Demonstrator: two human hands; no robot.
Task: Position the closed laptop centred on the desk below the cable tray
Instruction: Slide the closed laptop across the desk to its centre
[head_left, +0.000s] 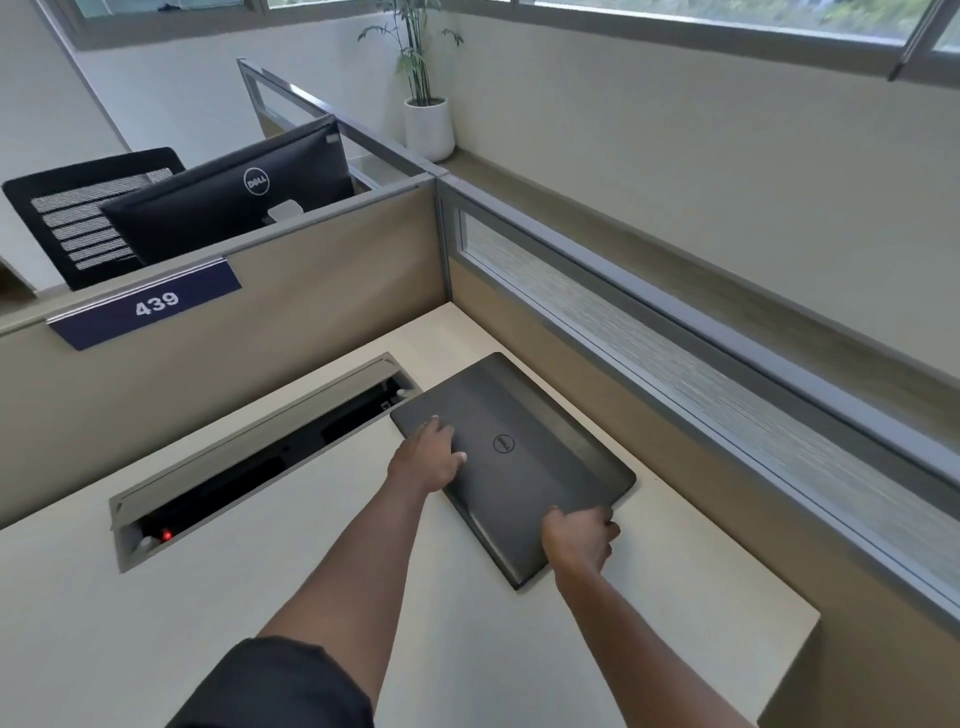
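Dark sleeve (270, 686) fills the bottom left corner, on the left arm, which reaches up and across the pale desk (156, 623). Both forearms are bare and stretch toward the closed laptop (524, 467), a dark grey slab with a round logo on its lid, lying flat on the desk in the far right corner, turned at an angle to the desk edges. Its far left corner sits just beside the right end of the cable tray (260, 457), a long recessed slot in the desk with its flap raised, dark inside, with a small red light showing at its left end. So the laptop lies to the right of the tray, not in line with its middle. The left hand (428, 457) rests on the lid near the laptop's left edge, palm down, fingers pressed together and flat on the surface. The right hand (582, 535) is at the near right edge of the laptop, fingers curled over that edge and closed on it. Beige partitions (260, 332) wall the desk on two sides; the left one carries a blue sign (150, 304) reading 439. Beyond it stand a monitor (234, 192) seen from the back and a black mesh chair (78, 208). A potted plant (428, 104) stands on the ledge under the window.
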